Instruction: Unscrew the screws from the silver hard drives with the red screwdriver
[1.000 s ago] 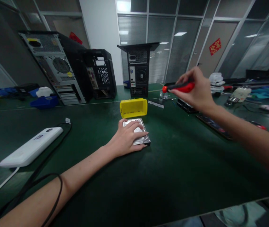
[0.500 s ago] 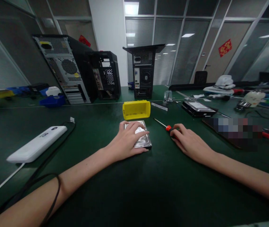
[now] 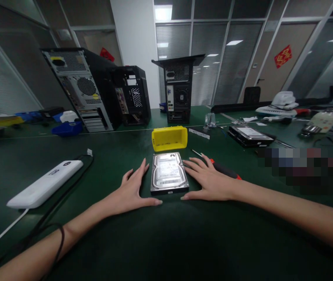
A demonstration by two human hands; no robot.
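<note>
A silver hard drive (image 3: 169, 171) lies flat on the dark green table, label side up. My left hand (image 3: 133, 191) rests to its left, fingers spread and a little apart from the drive. On the other side is my right hand (image 3: 206, 177), also spread, its fingertips close to the drive's right edge; whether they touch it I cannot tell. Behind my right hand lies a red and black screwdriver (image 3: 225, 170), partly covered by the fingers. Just beyond the drive stands a yellow plastic bin (image 3: 170, 139), its open side facing me.
Computer cases (image 3: 89, 89) stand along the back, with another case (image 3: 178, 91) near the middle. A white power bank (image 3: 46, 183) with cables lies at left. Another hard drive (image 3: 251, 133) sits on a dark piece at right. A black cable (image 3: 58, 249) crosses my left forearm.
My left hand has come off the hard drive and moved left. My right hand has let go of the screwdriver and moved left beside the drive.
</note>
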